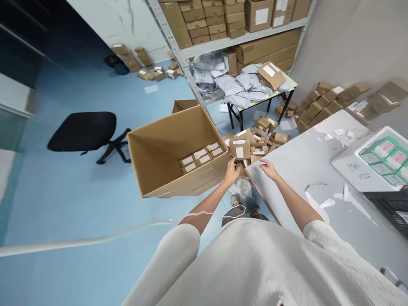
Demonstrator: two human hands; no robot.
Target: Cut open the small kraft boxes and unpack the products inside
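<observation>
My left hand point(232, 172) has its fingers closed on the lower left edge of a small brown box point(240, 148) with white labels. My right hand point(268, 168) is apart from that box, over the corner of the white table point(293, 170), with its fingers spread and nothing in them. To the left of my left hand stands a large open carton point(159, 148). Several small labelled boxes point(203, 157) lie inside it at its right end. Beyond my hands is a pile of small brown boxes point(259, 148).
A black chair point(84, 131) stands left of the carton. Behind are a metal shelf point(223, 43) with boxes and a small table point(261, 100) bearing grey bags. A white bin point(357, 165) with green trays sits on the right. A white cord point(121, 234) crosses the lower left.
</observation>
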